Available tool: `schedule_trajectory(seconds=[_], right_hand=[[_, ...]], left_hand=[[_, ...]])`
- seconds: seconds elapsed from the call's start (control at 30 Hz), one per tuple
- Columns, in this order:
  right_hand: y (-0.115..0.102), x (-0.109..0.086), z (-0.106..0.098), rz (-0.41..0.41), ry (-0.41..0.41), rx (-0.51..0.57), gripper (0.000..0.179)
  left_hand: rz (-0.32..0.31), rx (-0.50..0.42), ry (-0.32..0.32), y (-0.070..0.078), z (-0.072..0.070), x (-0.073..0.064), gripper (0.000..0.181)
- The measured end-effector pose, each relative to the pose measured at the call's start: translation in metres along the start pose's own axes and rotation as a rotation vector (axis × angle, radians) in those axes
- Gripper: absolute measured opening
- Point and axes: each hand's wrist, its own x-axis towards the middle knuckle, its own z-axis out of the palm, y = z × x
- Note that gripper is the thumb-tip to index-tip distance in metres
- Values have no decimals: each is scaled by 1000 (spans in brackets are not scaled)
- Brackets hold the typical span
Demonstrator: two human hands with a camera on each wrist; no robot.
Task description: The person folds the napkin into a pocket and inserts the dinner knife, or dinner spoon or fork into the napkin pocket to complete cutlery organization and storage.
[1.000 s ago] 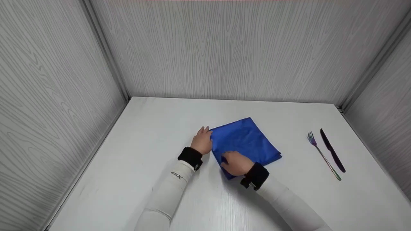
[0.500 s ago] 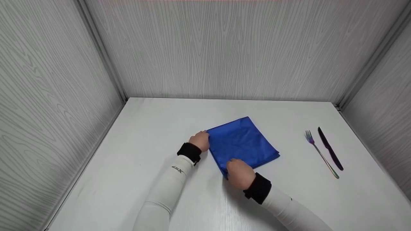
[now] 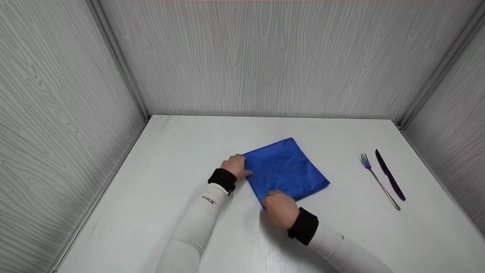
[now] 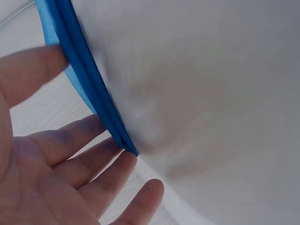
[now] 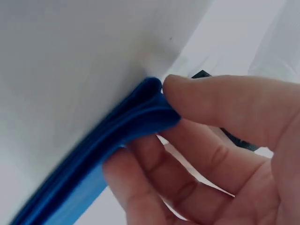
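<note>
Folded blue cloth [image 3: 286, 167] touched at left edge by left hand [image 3: 235, 167], fingers spread; near corner pinched between fingers of right hand [image 3: 281, 209].

A cloth [image 3: 284, 167] lay on the table [image 3: 182, 144] before the back wall [image 3: 250, 57], left hand [image 3: 235, 167] at its left corner, right hand [image 3: 281, 209] at its near corner; well to the right lay a fork [image 3: 379, 182] and, rightmost, a knife [image 3: 390, 175].
</note>
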Motion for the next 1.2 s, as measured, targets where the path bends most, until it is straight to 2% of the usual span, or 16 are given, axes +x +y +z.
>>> schedule_trajectory(seconds=[0.13, 0.43, 0.73, 0.83, 1.0, 1.07, 1.2], right_hand=[[3, -4, -2, -2, 9, -34, 10], [18, -19, -6, -45, 52, -90, 12], [41, -36, -17, -7, -27, -5, 16], [45, -39, -19, 2, -44, 33, 18], [49, -37, -22, -10, -35, 29, 23], [52, -34, -23, 3, -62, 68, 32], [68, -21, -29, 112, -199, 308, 49]], left_hand=[[2, 14, -16, 0, 0, -3, 71], [-9, 84, 7, 5, 0, -18, 86], [-29, 122, 74, 23, 10, -40, 89], [-34, 138, 92, 25, 12, -44, 92], [-18, 143, 121, 26, 13, -45, 98], [-12, 141, 122, 26, 14, -45, 100], [-4, 130, 110, 27, 16, -43, 100]])
